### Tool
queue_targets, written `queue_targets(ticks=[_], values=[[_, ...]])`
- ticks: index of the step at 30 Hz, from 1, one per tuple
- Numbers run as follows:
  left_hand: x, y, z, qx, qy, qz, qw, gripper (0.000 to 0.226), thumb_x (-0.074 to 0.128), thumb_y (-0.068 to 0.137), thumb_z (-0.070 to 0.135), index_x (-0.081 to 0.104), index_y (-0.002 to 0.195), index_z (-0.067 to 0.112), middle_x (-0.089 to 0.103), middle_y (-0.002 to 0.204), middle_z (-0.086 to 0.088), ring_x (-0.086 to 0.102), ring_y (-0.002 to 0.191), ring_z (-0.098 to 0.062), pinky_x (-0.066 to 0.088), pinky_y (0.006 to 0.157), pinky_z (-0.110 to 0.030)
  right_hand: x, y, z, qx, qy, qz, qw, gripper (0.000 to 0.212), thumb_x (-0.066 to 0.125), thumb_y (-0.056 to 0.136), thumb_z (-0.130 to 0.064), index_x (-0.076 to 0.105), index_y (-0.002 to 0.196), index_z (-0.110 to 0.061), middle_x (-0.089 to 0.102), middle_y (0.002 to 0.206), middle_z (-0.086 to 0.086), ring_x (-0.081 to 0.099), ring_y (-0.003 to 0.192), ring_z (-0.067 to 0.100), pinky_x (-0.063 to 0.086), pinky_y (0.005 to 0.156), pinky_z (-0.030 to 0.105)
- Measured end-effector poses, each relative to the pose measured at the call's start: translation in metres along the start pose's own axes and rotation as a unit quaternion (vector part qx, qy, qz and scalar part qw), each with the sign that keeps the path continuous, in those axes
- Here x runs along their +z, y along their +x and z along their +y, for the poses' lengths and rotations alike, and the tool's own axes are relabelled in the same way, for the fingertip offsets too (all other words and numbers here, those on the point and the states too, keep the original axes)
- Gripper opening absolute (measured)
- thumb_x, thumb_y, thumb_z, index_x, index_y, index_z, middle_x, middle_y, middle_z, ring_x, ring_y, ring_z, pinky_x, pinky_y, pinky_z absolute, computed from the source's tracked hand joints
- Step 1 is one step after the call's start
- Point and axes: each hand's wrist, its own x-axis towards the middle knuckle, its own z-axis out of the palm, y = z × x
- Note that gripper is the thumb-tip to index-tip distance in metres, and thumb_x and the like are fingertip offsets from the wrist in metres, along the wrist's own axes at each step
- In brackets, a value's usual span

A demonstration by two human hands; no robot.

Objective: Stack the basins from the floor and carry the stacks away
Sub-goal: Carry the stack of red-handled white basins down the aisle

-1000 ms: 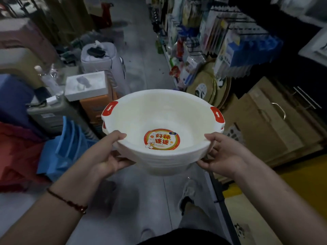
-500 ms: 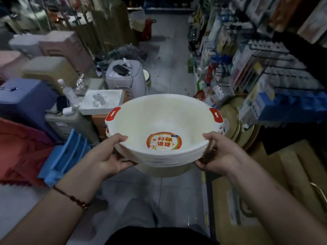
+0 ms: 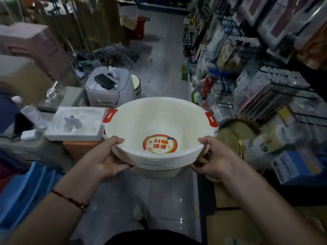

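I hold a stack of several nested white basins (image 3: 159, 121) in front of me at waist height, above the grey tiled floor. The top basin has red handle grips on both sides and a round red and yellow sticker on its bottom. My left hand (image 3: 104, 160) grips the stack's near left rim, thumb over the edge. On the near right rim, my right hand (image 3: 215, 157) grips the same way. Another basin (image 3: 136, 84) stands on the floor farther down the aisle, half hidden behind a grey box.
The aisle (image 3: 164, 71) runs ahead between goods. On the left are a grey box with a phone (image 3: 106, 85), a white tray (image 3: 76, 122), blue plastic stools (image 3: 23, 190) and stacked bins. On the right stand shelves of packaged goods (image 3: 265, 82) and cardboard (image 3: 230, 218).
The view has tilted up and moved forward along the aisle, bringing more of the far floor into sight. Both hands keep the same grip on the stack.
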Motion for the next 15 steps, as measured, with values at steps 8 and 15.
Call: queue_targets(ticks=[8, 15], values=[[0.068, 0.1, 0.123, -0.013, 0.086, 0.006, 0.996, 0.044, 0.064, 0.088, 0.013, 0.054, 0.131, 0.019, 0.067, 0.12, -0.011, 0.063, 0.105, -0.032, 0.06, 0.056, -0.051, 0.077, 0.085, -0.087, 0.016, 0.042, 0.015, 0.999, 0.034, 0.064, 0.077, -0.006, 0.055, 0.109, -0.011, 0.057, 0.106, 0.009, 0.055, 0.091, 0.034, 0.052, 0.064, 0.046], [0.14, 0.185, 0.201, -0.018, 0.095, 0.03, 0.995, 0.039, 0.065, 0.089, 0.014, 0.05, 0.125, 0.013, 0.058, 0.128, -0.013, 0.055, 0.116, -0.035, 0.052, 0.074, -0.054, 0.133, 0.172, -0.188, 0.029, 0.058, -0.008, 0.998, 0.038, 0.071, 0.075, -0.01, 0.057, 0.111, -0.01, 0.06, 0.112, 0.01, 0.058, 0.093, 0.031, 0.052, 0.061, 0.043]])
